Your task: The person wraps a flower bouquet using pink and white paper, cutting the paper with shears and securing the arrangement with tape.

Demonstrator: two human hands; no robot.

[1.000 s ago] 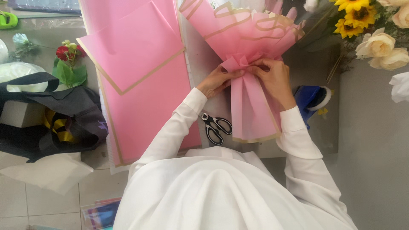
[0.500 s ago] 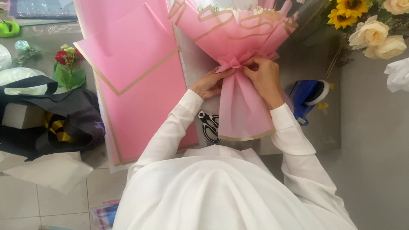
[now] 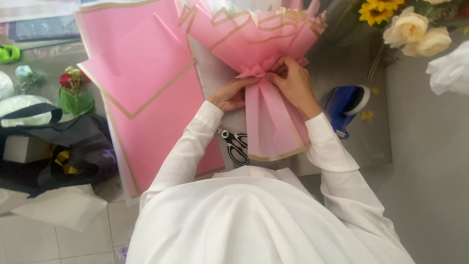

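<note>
In the head view, compared with a second ago, both hands have slid up the pink wrapped bouquet (image 3: 264, 54) in the upper middle of the frame: the left hand (image 3: 230, 95) and right hand (image 3: 292, 83) now sit curled and pinched on its gathered neck, so the wrap looks cinched tighter there. Counted: one bouquet, a stack of pink wrapping sheets (image 3: 146, 98) at upper left whose number I cannot tell, one pair of scissors (image 3: 237, 146) below the left hand, one blue tape dispenser (image 3: 347, 107) at right.

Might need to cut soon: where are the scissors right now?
In the head view the scissors lie on the table just below the left hand, between the stacked pink sheets and the bouquet's wrapped tail.
</note>
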